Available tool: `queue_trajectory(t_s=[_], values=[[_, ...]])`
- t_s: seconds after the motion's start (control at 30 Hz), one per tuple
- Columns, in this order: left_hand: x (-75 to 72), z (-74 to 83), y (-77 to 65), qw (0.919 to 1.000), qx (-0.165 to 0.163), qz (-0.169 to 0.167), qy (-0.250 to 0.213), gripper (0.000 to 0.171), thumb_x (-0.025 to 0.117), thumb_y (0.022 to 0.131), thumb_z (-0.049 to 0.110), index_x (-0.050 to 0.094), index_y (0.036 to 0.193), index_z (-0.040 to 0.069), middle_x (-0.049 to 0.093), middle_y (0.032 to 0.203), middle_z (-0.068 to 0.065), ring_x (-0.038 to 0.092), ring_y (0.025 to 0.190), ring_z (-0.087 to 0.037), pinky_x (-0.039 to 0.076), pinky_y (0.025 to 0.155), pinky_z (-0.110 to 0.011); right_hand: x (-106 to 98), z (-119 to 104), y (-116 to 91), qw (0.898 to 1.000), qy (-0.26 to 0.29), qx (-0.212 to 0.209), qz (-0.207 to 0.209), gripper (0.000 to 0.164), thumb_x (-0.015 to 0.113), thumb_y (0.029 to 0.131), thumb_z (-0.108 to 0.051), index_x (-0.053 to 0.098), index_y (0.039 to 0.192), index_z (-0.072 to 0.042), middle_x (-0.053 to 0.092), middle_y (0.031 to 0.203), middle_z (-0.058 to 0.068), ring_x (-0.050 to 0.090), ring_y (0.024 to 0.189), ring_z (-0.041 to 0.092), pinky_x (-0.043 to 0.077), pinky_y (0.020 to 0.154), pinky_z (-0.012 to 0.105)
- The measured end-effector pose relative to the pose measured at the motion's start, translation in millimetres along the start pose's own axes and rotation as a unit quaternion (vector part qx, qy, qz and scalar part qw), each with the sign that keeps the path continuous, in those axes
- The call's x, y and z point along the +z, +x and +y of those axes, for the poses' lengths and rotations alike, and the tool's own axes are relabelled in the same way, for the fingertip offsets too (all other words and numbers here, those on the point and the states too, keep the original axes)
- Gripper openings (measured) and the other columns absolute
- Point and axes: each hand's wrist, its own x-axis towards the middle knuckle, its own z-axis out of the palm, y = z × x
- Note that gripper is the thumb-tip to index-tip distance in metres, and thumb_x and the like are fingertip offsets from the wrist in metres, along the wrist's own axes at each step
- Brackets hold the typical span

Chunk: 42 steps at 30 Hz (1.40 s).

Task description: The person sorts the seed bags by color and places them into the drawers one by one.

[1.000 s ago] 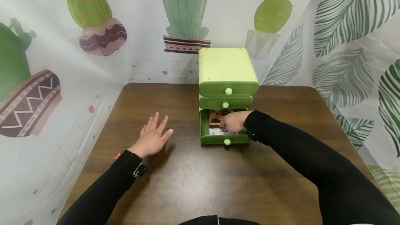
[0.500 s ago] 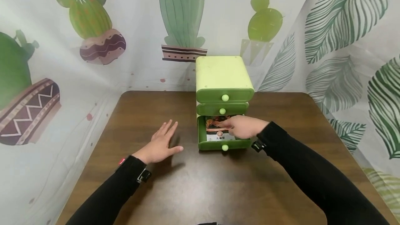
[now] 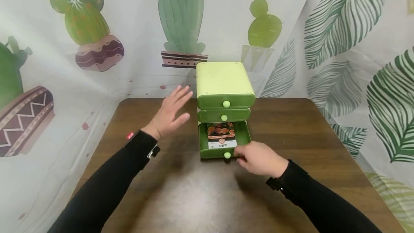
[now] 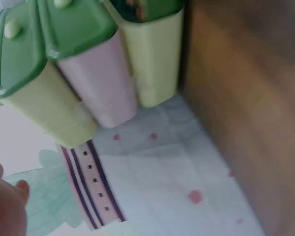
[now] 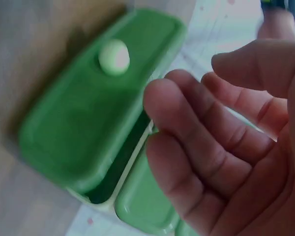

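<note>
A small green drawer cabinet (image 3: 223,78) stands on the table with its bottom drawer (image 3: 211,153) pulled out. Inside that drawer lies a flat packet (image 3: 221,136) printed with orange flowers and a white label. My right hand (image 3: 260,159) is at the right front of this drawer, beside its round knob (image 3: 227,155). In the right wrist view its fingers (image 5: 167,105) bend loosely, the thumb stays apart, and nothing is held. My left hand (image 3: 169,114) is raised left of the cabinet, fingers spread and holding nothing; the left wrist view catches only part of it.
The brown wooden table (image 3: 194,197) carries the cabinet near its back edge. Behind and beside it hangs a white cloth (image 3: 142,28) printed with cacti and leaves. The upper two drawers, including the top one (image 3: 210,101), are pushed in.
My right hand has come away from the packet and out of the drawer to its front right corner. My left hand has lifted and moved toward the cabinet. The head view has shifted slightly.
</note>
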Motion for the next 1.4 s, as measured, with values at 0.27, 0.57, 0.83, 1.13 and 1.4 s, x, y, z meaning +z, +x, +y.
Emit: queue_trajectory(t_s=[0.27,0.57,0.83,1.13,1.4], values=[[-2.3,-29.1,58.9,0.9976,0.052,0.044,-0.012,0.086,0.018,0.1,0.066,0.05,0.144,0.0,0.039,0.154,-0.017,0.024,0.146,-0.035,0.013,0.118,-0.048,37,-14,7,0.999,-0.032,0.025,-0.025,0.034,0.07,0.091,-0.019,0.065,0.124,-0.012,0.058,0.07,-0.004,0.049,0.054,0.008,0.042,0.05,0.03],[27.5,-55.8,65.3,0.9951,-0.007,-0.011,-0.098,0.088,0.022,0.098,0.07,0.053,0.142,-0.001,0.036,0.156,-0.017,0.015,0.148,-0.035,0.007,0.119,-0.044,72,-25,21,0.991,-0.104,0.074,-0.043,0.043,0.068,0.092,-0.024,0.062,0.133,-0.014,0.059,0.082,0.007,0.057,0.07,0.021,0.046,0.052,0.036],[48.7,-56.3,63.2,0.9875,0.001,0.031,-0.155,0.054,0.035,0.105,0.036,0.061,0.133,-0.002,0.043,0.15,-0.019,0.019,0.147,-0.037,0.007,0.118,-0.045,87,-24,26,0.99,-0.114,0.078,0.039,0.019,0.072,0.09,-0.024,0.062,0.102,-0.012,0.051,0.065,0.001,0.057,0.063,0.022,0.049,0.058,0.039],[53.3,-49.7,67.6,0.9895,-0.02,0.037,-0.138,0.044,0.037,0.101,0.015,0.061,0.135,0.001,0.044,0.15,-0.014,0.017,0.148,-0.028,0.008,0.118,-0.042,91,-18,30,0.985,-0.129,0.074,0.088,0.02,0.072,0.091,-0.017,0.053,0.085,-0.015,0.041,0.054,-0.001,0.051,0.05,0.02,0.043,0.047,0.037],[52.7,-47.1,82.8,0.9873,-0.029,0.025,-0.154,0.042,0.043,0.101,0.019,0.063,0.134,0.002,0.044,0.151,-0.011,0.019,0.148,-0.024,0.01,0.118,-0.038,88,-6,31,0.98,-0.129,0.065,0.139,0.019,0.064,0.084,-0.006,0.049,0.077,-0.017,0.03,0.049,-0.005,0.036,0.041,0.012,0.031,0.04,0.031]])
